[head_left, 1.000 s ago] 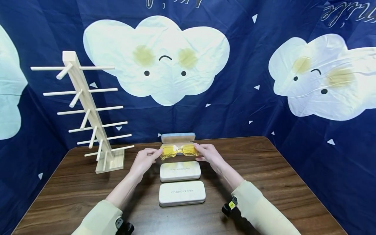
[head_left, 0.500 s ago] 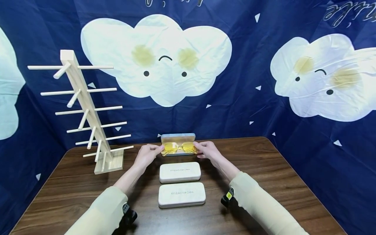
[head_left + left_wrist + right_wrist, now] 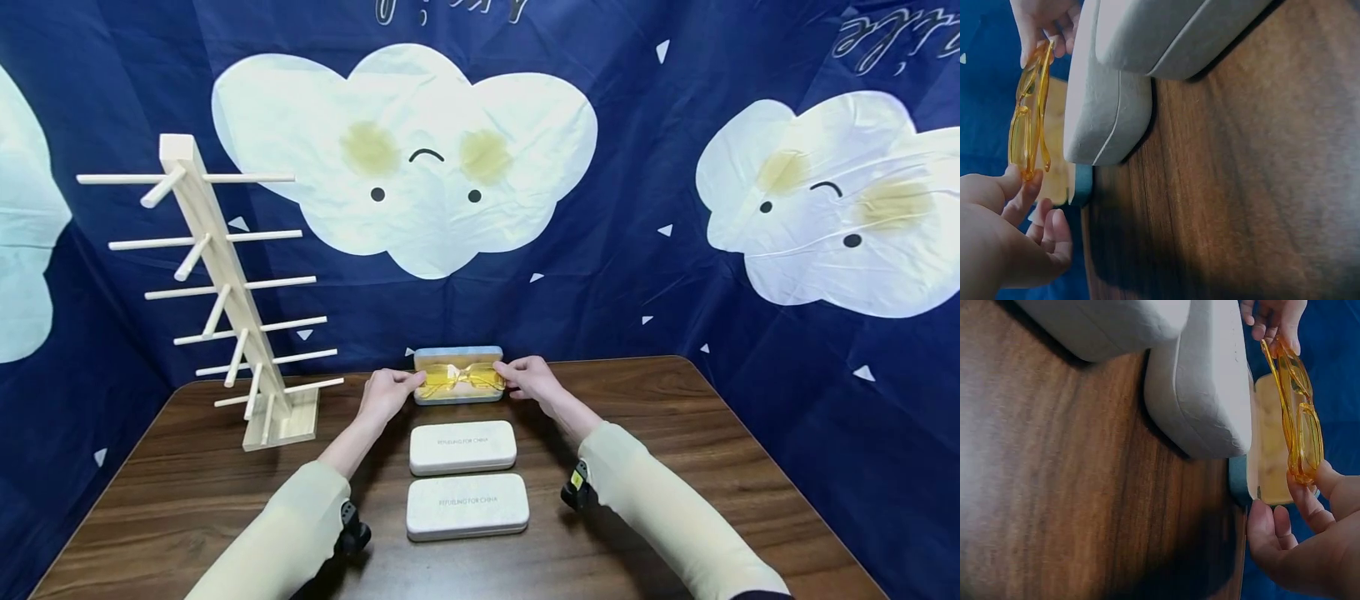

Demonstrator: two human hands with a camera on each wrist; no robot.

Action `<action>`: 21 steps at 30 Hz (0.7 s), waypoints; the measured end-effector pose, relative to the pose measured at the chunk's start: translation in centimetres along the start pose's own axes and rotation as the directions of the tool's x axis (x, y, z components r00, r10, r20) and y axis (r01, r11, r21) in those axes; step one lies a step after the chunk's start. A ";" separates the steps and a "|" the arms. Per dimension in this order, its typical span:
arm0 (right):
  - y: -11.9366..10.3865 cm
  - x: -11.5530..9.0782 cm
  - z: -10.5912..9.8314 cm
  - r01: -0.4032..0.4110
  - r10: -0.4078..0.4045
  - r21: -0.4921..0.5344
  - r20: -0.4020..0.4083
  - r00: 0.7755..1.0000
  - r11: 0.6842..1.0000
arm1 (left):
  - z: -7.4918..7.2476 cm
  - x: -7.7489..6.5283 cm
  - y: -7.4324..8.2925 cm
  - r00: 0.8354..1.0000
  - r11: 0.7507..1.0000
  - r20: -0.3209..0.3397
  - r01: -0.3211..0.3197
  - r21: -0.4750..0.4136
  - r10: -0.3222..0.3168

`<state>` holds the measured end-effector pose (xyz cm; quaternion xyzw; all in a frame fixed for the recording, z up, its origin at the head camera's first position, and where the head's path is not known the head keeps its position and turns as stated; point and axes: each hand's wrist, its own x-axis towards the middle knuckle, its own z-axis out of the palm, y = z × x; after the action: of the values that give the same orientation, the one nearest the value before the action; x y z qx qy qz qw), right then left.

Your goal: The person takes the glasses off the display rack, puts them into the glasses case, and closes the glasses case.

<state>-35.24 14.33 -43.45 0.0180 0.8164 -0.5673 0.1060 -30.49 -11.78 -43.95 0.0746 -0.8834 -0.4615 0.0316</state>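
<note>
Yellow-tinted glasses (image 3: 463, 377) with folded temples hang between both hands, in front of and over an open blue glasses case (image 3: 459, 353) at the table's back. My left hand (image 3: 386, 392) pinches one end of the frame between thumb and finger; my right hand (image 3: 531, 379) pinches the other end. In the left wrist view the yellow glasses (image 3: 1029, 119) stand apart from the case's pale lining (image 3: 1055, 140). The right wrist view has the right hand (image 3: 1310, 531) with thumb and forefinger on the glasses (image 3: 1300, 419), its other fingers curled near the case edge.
Two closed white glasses cases, a farther one (image 3: 462, 447) and a nearer one (image 3: 467, 507), lie in front of the open case. A wooden peg rack (image 3: 232, 275) stands at the left on the brown table (image 3: 645, 467). A blue cloud-print cloth (image 3: 630, 275) hangs behind.
Both hands have carried the glasses back from the near side of the open case to over it. The white cases and the rack stay in place.
</note>
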 end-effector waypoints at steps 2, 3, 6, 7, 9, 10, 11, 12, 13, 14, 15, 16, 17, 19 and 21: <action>0.1 0.4 0.1 0.014 -0.014 -0.011 0.002 1.000 1.000 | 0.0 0.3 0.0 1.000 1.000 -0.017 -0.006 0.012 0.006; 0.1 0.5 0.1 0.019 -0.019 -0.016 0.005 1.000 1.000 | 0.0 0.4 0.0 1.000 1.000 -0.022 -0.006 0.016 0.007; 0.3 0.9 0.0 0.032 -0.032 -0.031 0.002 0.999 0.999 | 0.2 0.7 -0.2 1.000 1.000 -0.029 -0.002 0.022 0.003; 0.4 1.0 0.0 0.038 -0.038 -0.040 -0.002 0.999 0.999 | 0.3 0.8 -0.3 1.000 1.000 -0.027 0.000 0.026 0.000; 0.5 1.1 0.0 0.048 -0.049 -0.057 -0.012 0.999 0.997 | 0.5 1.0 -0.6 1.000 0.999 -0.023 0.002 0.039 -0.001; 0.6 1.2 0.0 0.056 -0.057 -0.069 -0.016 0.998 0.996 | 0.6 1.1 -0.7 1.000 0.999 -0.022 0.004 0.043 -0.003; 0.6 1.3 -0.1 0.061 -0.062 -0.079 -0.019 0.998 0.995 | 0.7 1.2 -0.8 1.000 0.999 -0.020 0.007 0.045 -0.006; 0.6 1.4 0.0 0.064 -0.066 -0.087 -0.020 0.998 0.994 | 0.8 1.3 -0.9 1.000 0.999 -0.021 0.008 0.050 -0.007; 0.6 1.5 0.0 0.066 -0.068 -0.098 -0.018 0.998 0.993 | 0.8 1.4 -1.0 1.000 0.998 -0.023 0.005 0.056 -0.004; 0.6 1.6 0.0 0.065 -0.067 -0.106 -0.015 0.998 0.992 | 0.8 1.5 -1.1 1.000 0.998 -0.026 0.002 0.062 0.000; 0.6 1.7 0.0 0.065 -0.067 -0.116 -0.010 0.998 0.991 | 0.8 1.5 -1.2 1.000 0.998 -0.031 0.002 0.065 0.000; 0.6 1.8 0.1 0.063 -0.064 -0.126 -0.005 0.998 0.990 | 0.8 1.6 -1.2 0.999 0.998 -0.034 0.002 0.067 0.000; 0.5 1.9 0.1 0.058 -0.059 -0.132 -0.001 0.998 0.990 | 0.8 1.7 -1.2 0.999 0.997 -0.037 0.002 0.072 0.001; 0.5 2.0 0.1 0.053 -0.052 -0.153 0.008 0.999 0.987 | 0.7 1.8 -1.2 0.999 0.996 -0.041 -0.003 0.086 0.006; 0.4 2.0 0.2 0.056 -0.054 -0.178 0.016 0.998 0.982 | 0.7 2.0 -1.2 0.999 0.995 -0.044 -0.006 0.099 0.010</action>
<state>-37.15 14.14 -44.28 -0.0173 0.8635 -0.4948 0.0959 -32.42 -12.23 -45.30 0.0827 -0.9047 -0.4151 0.0494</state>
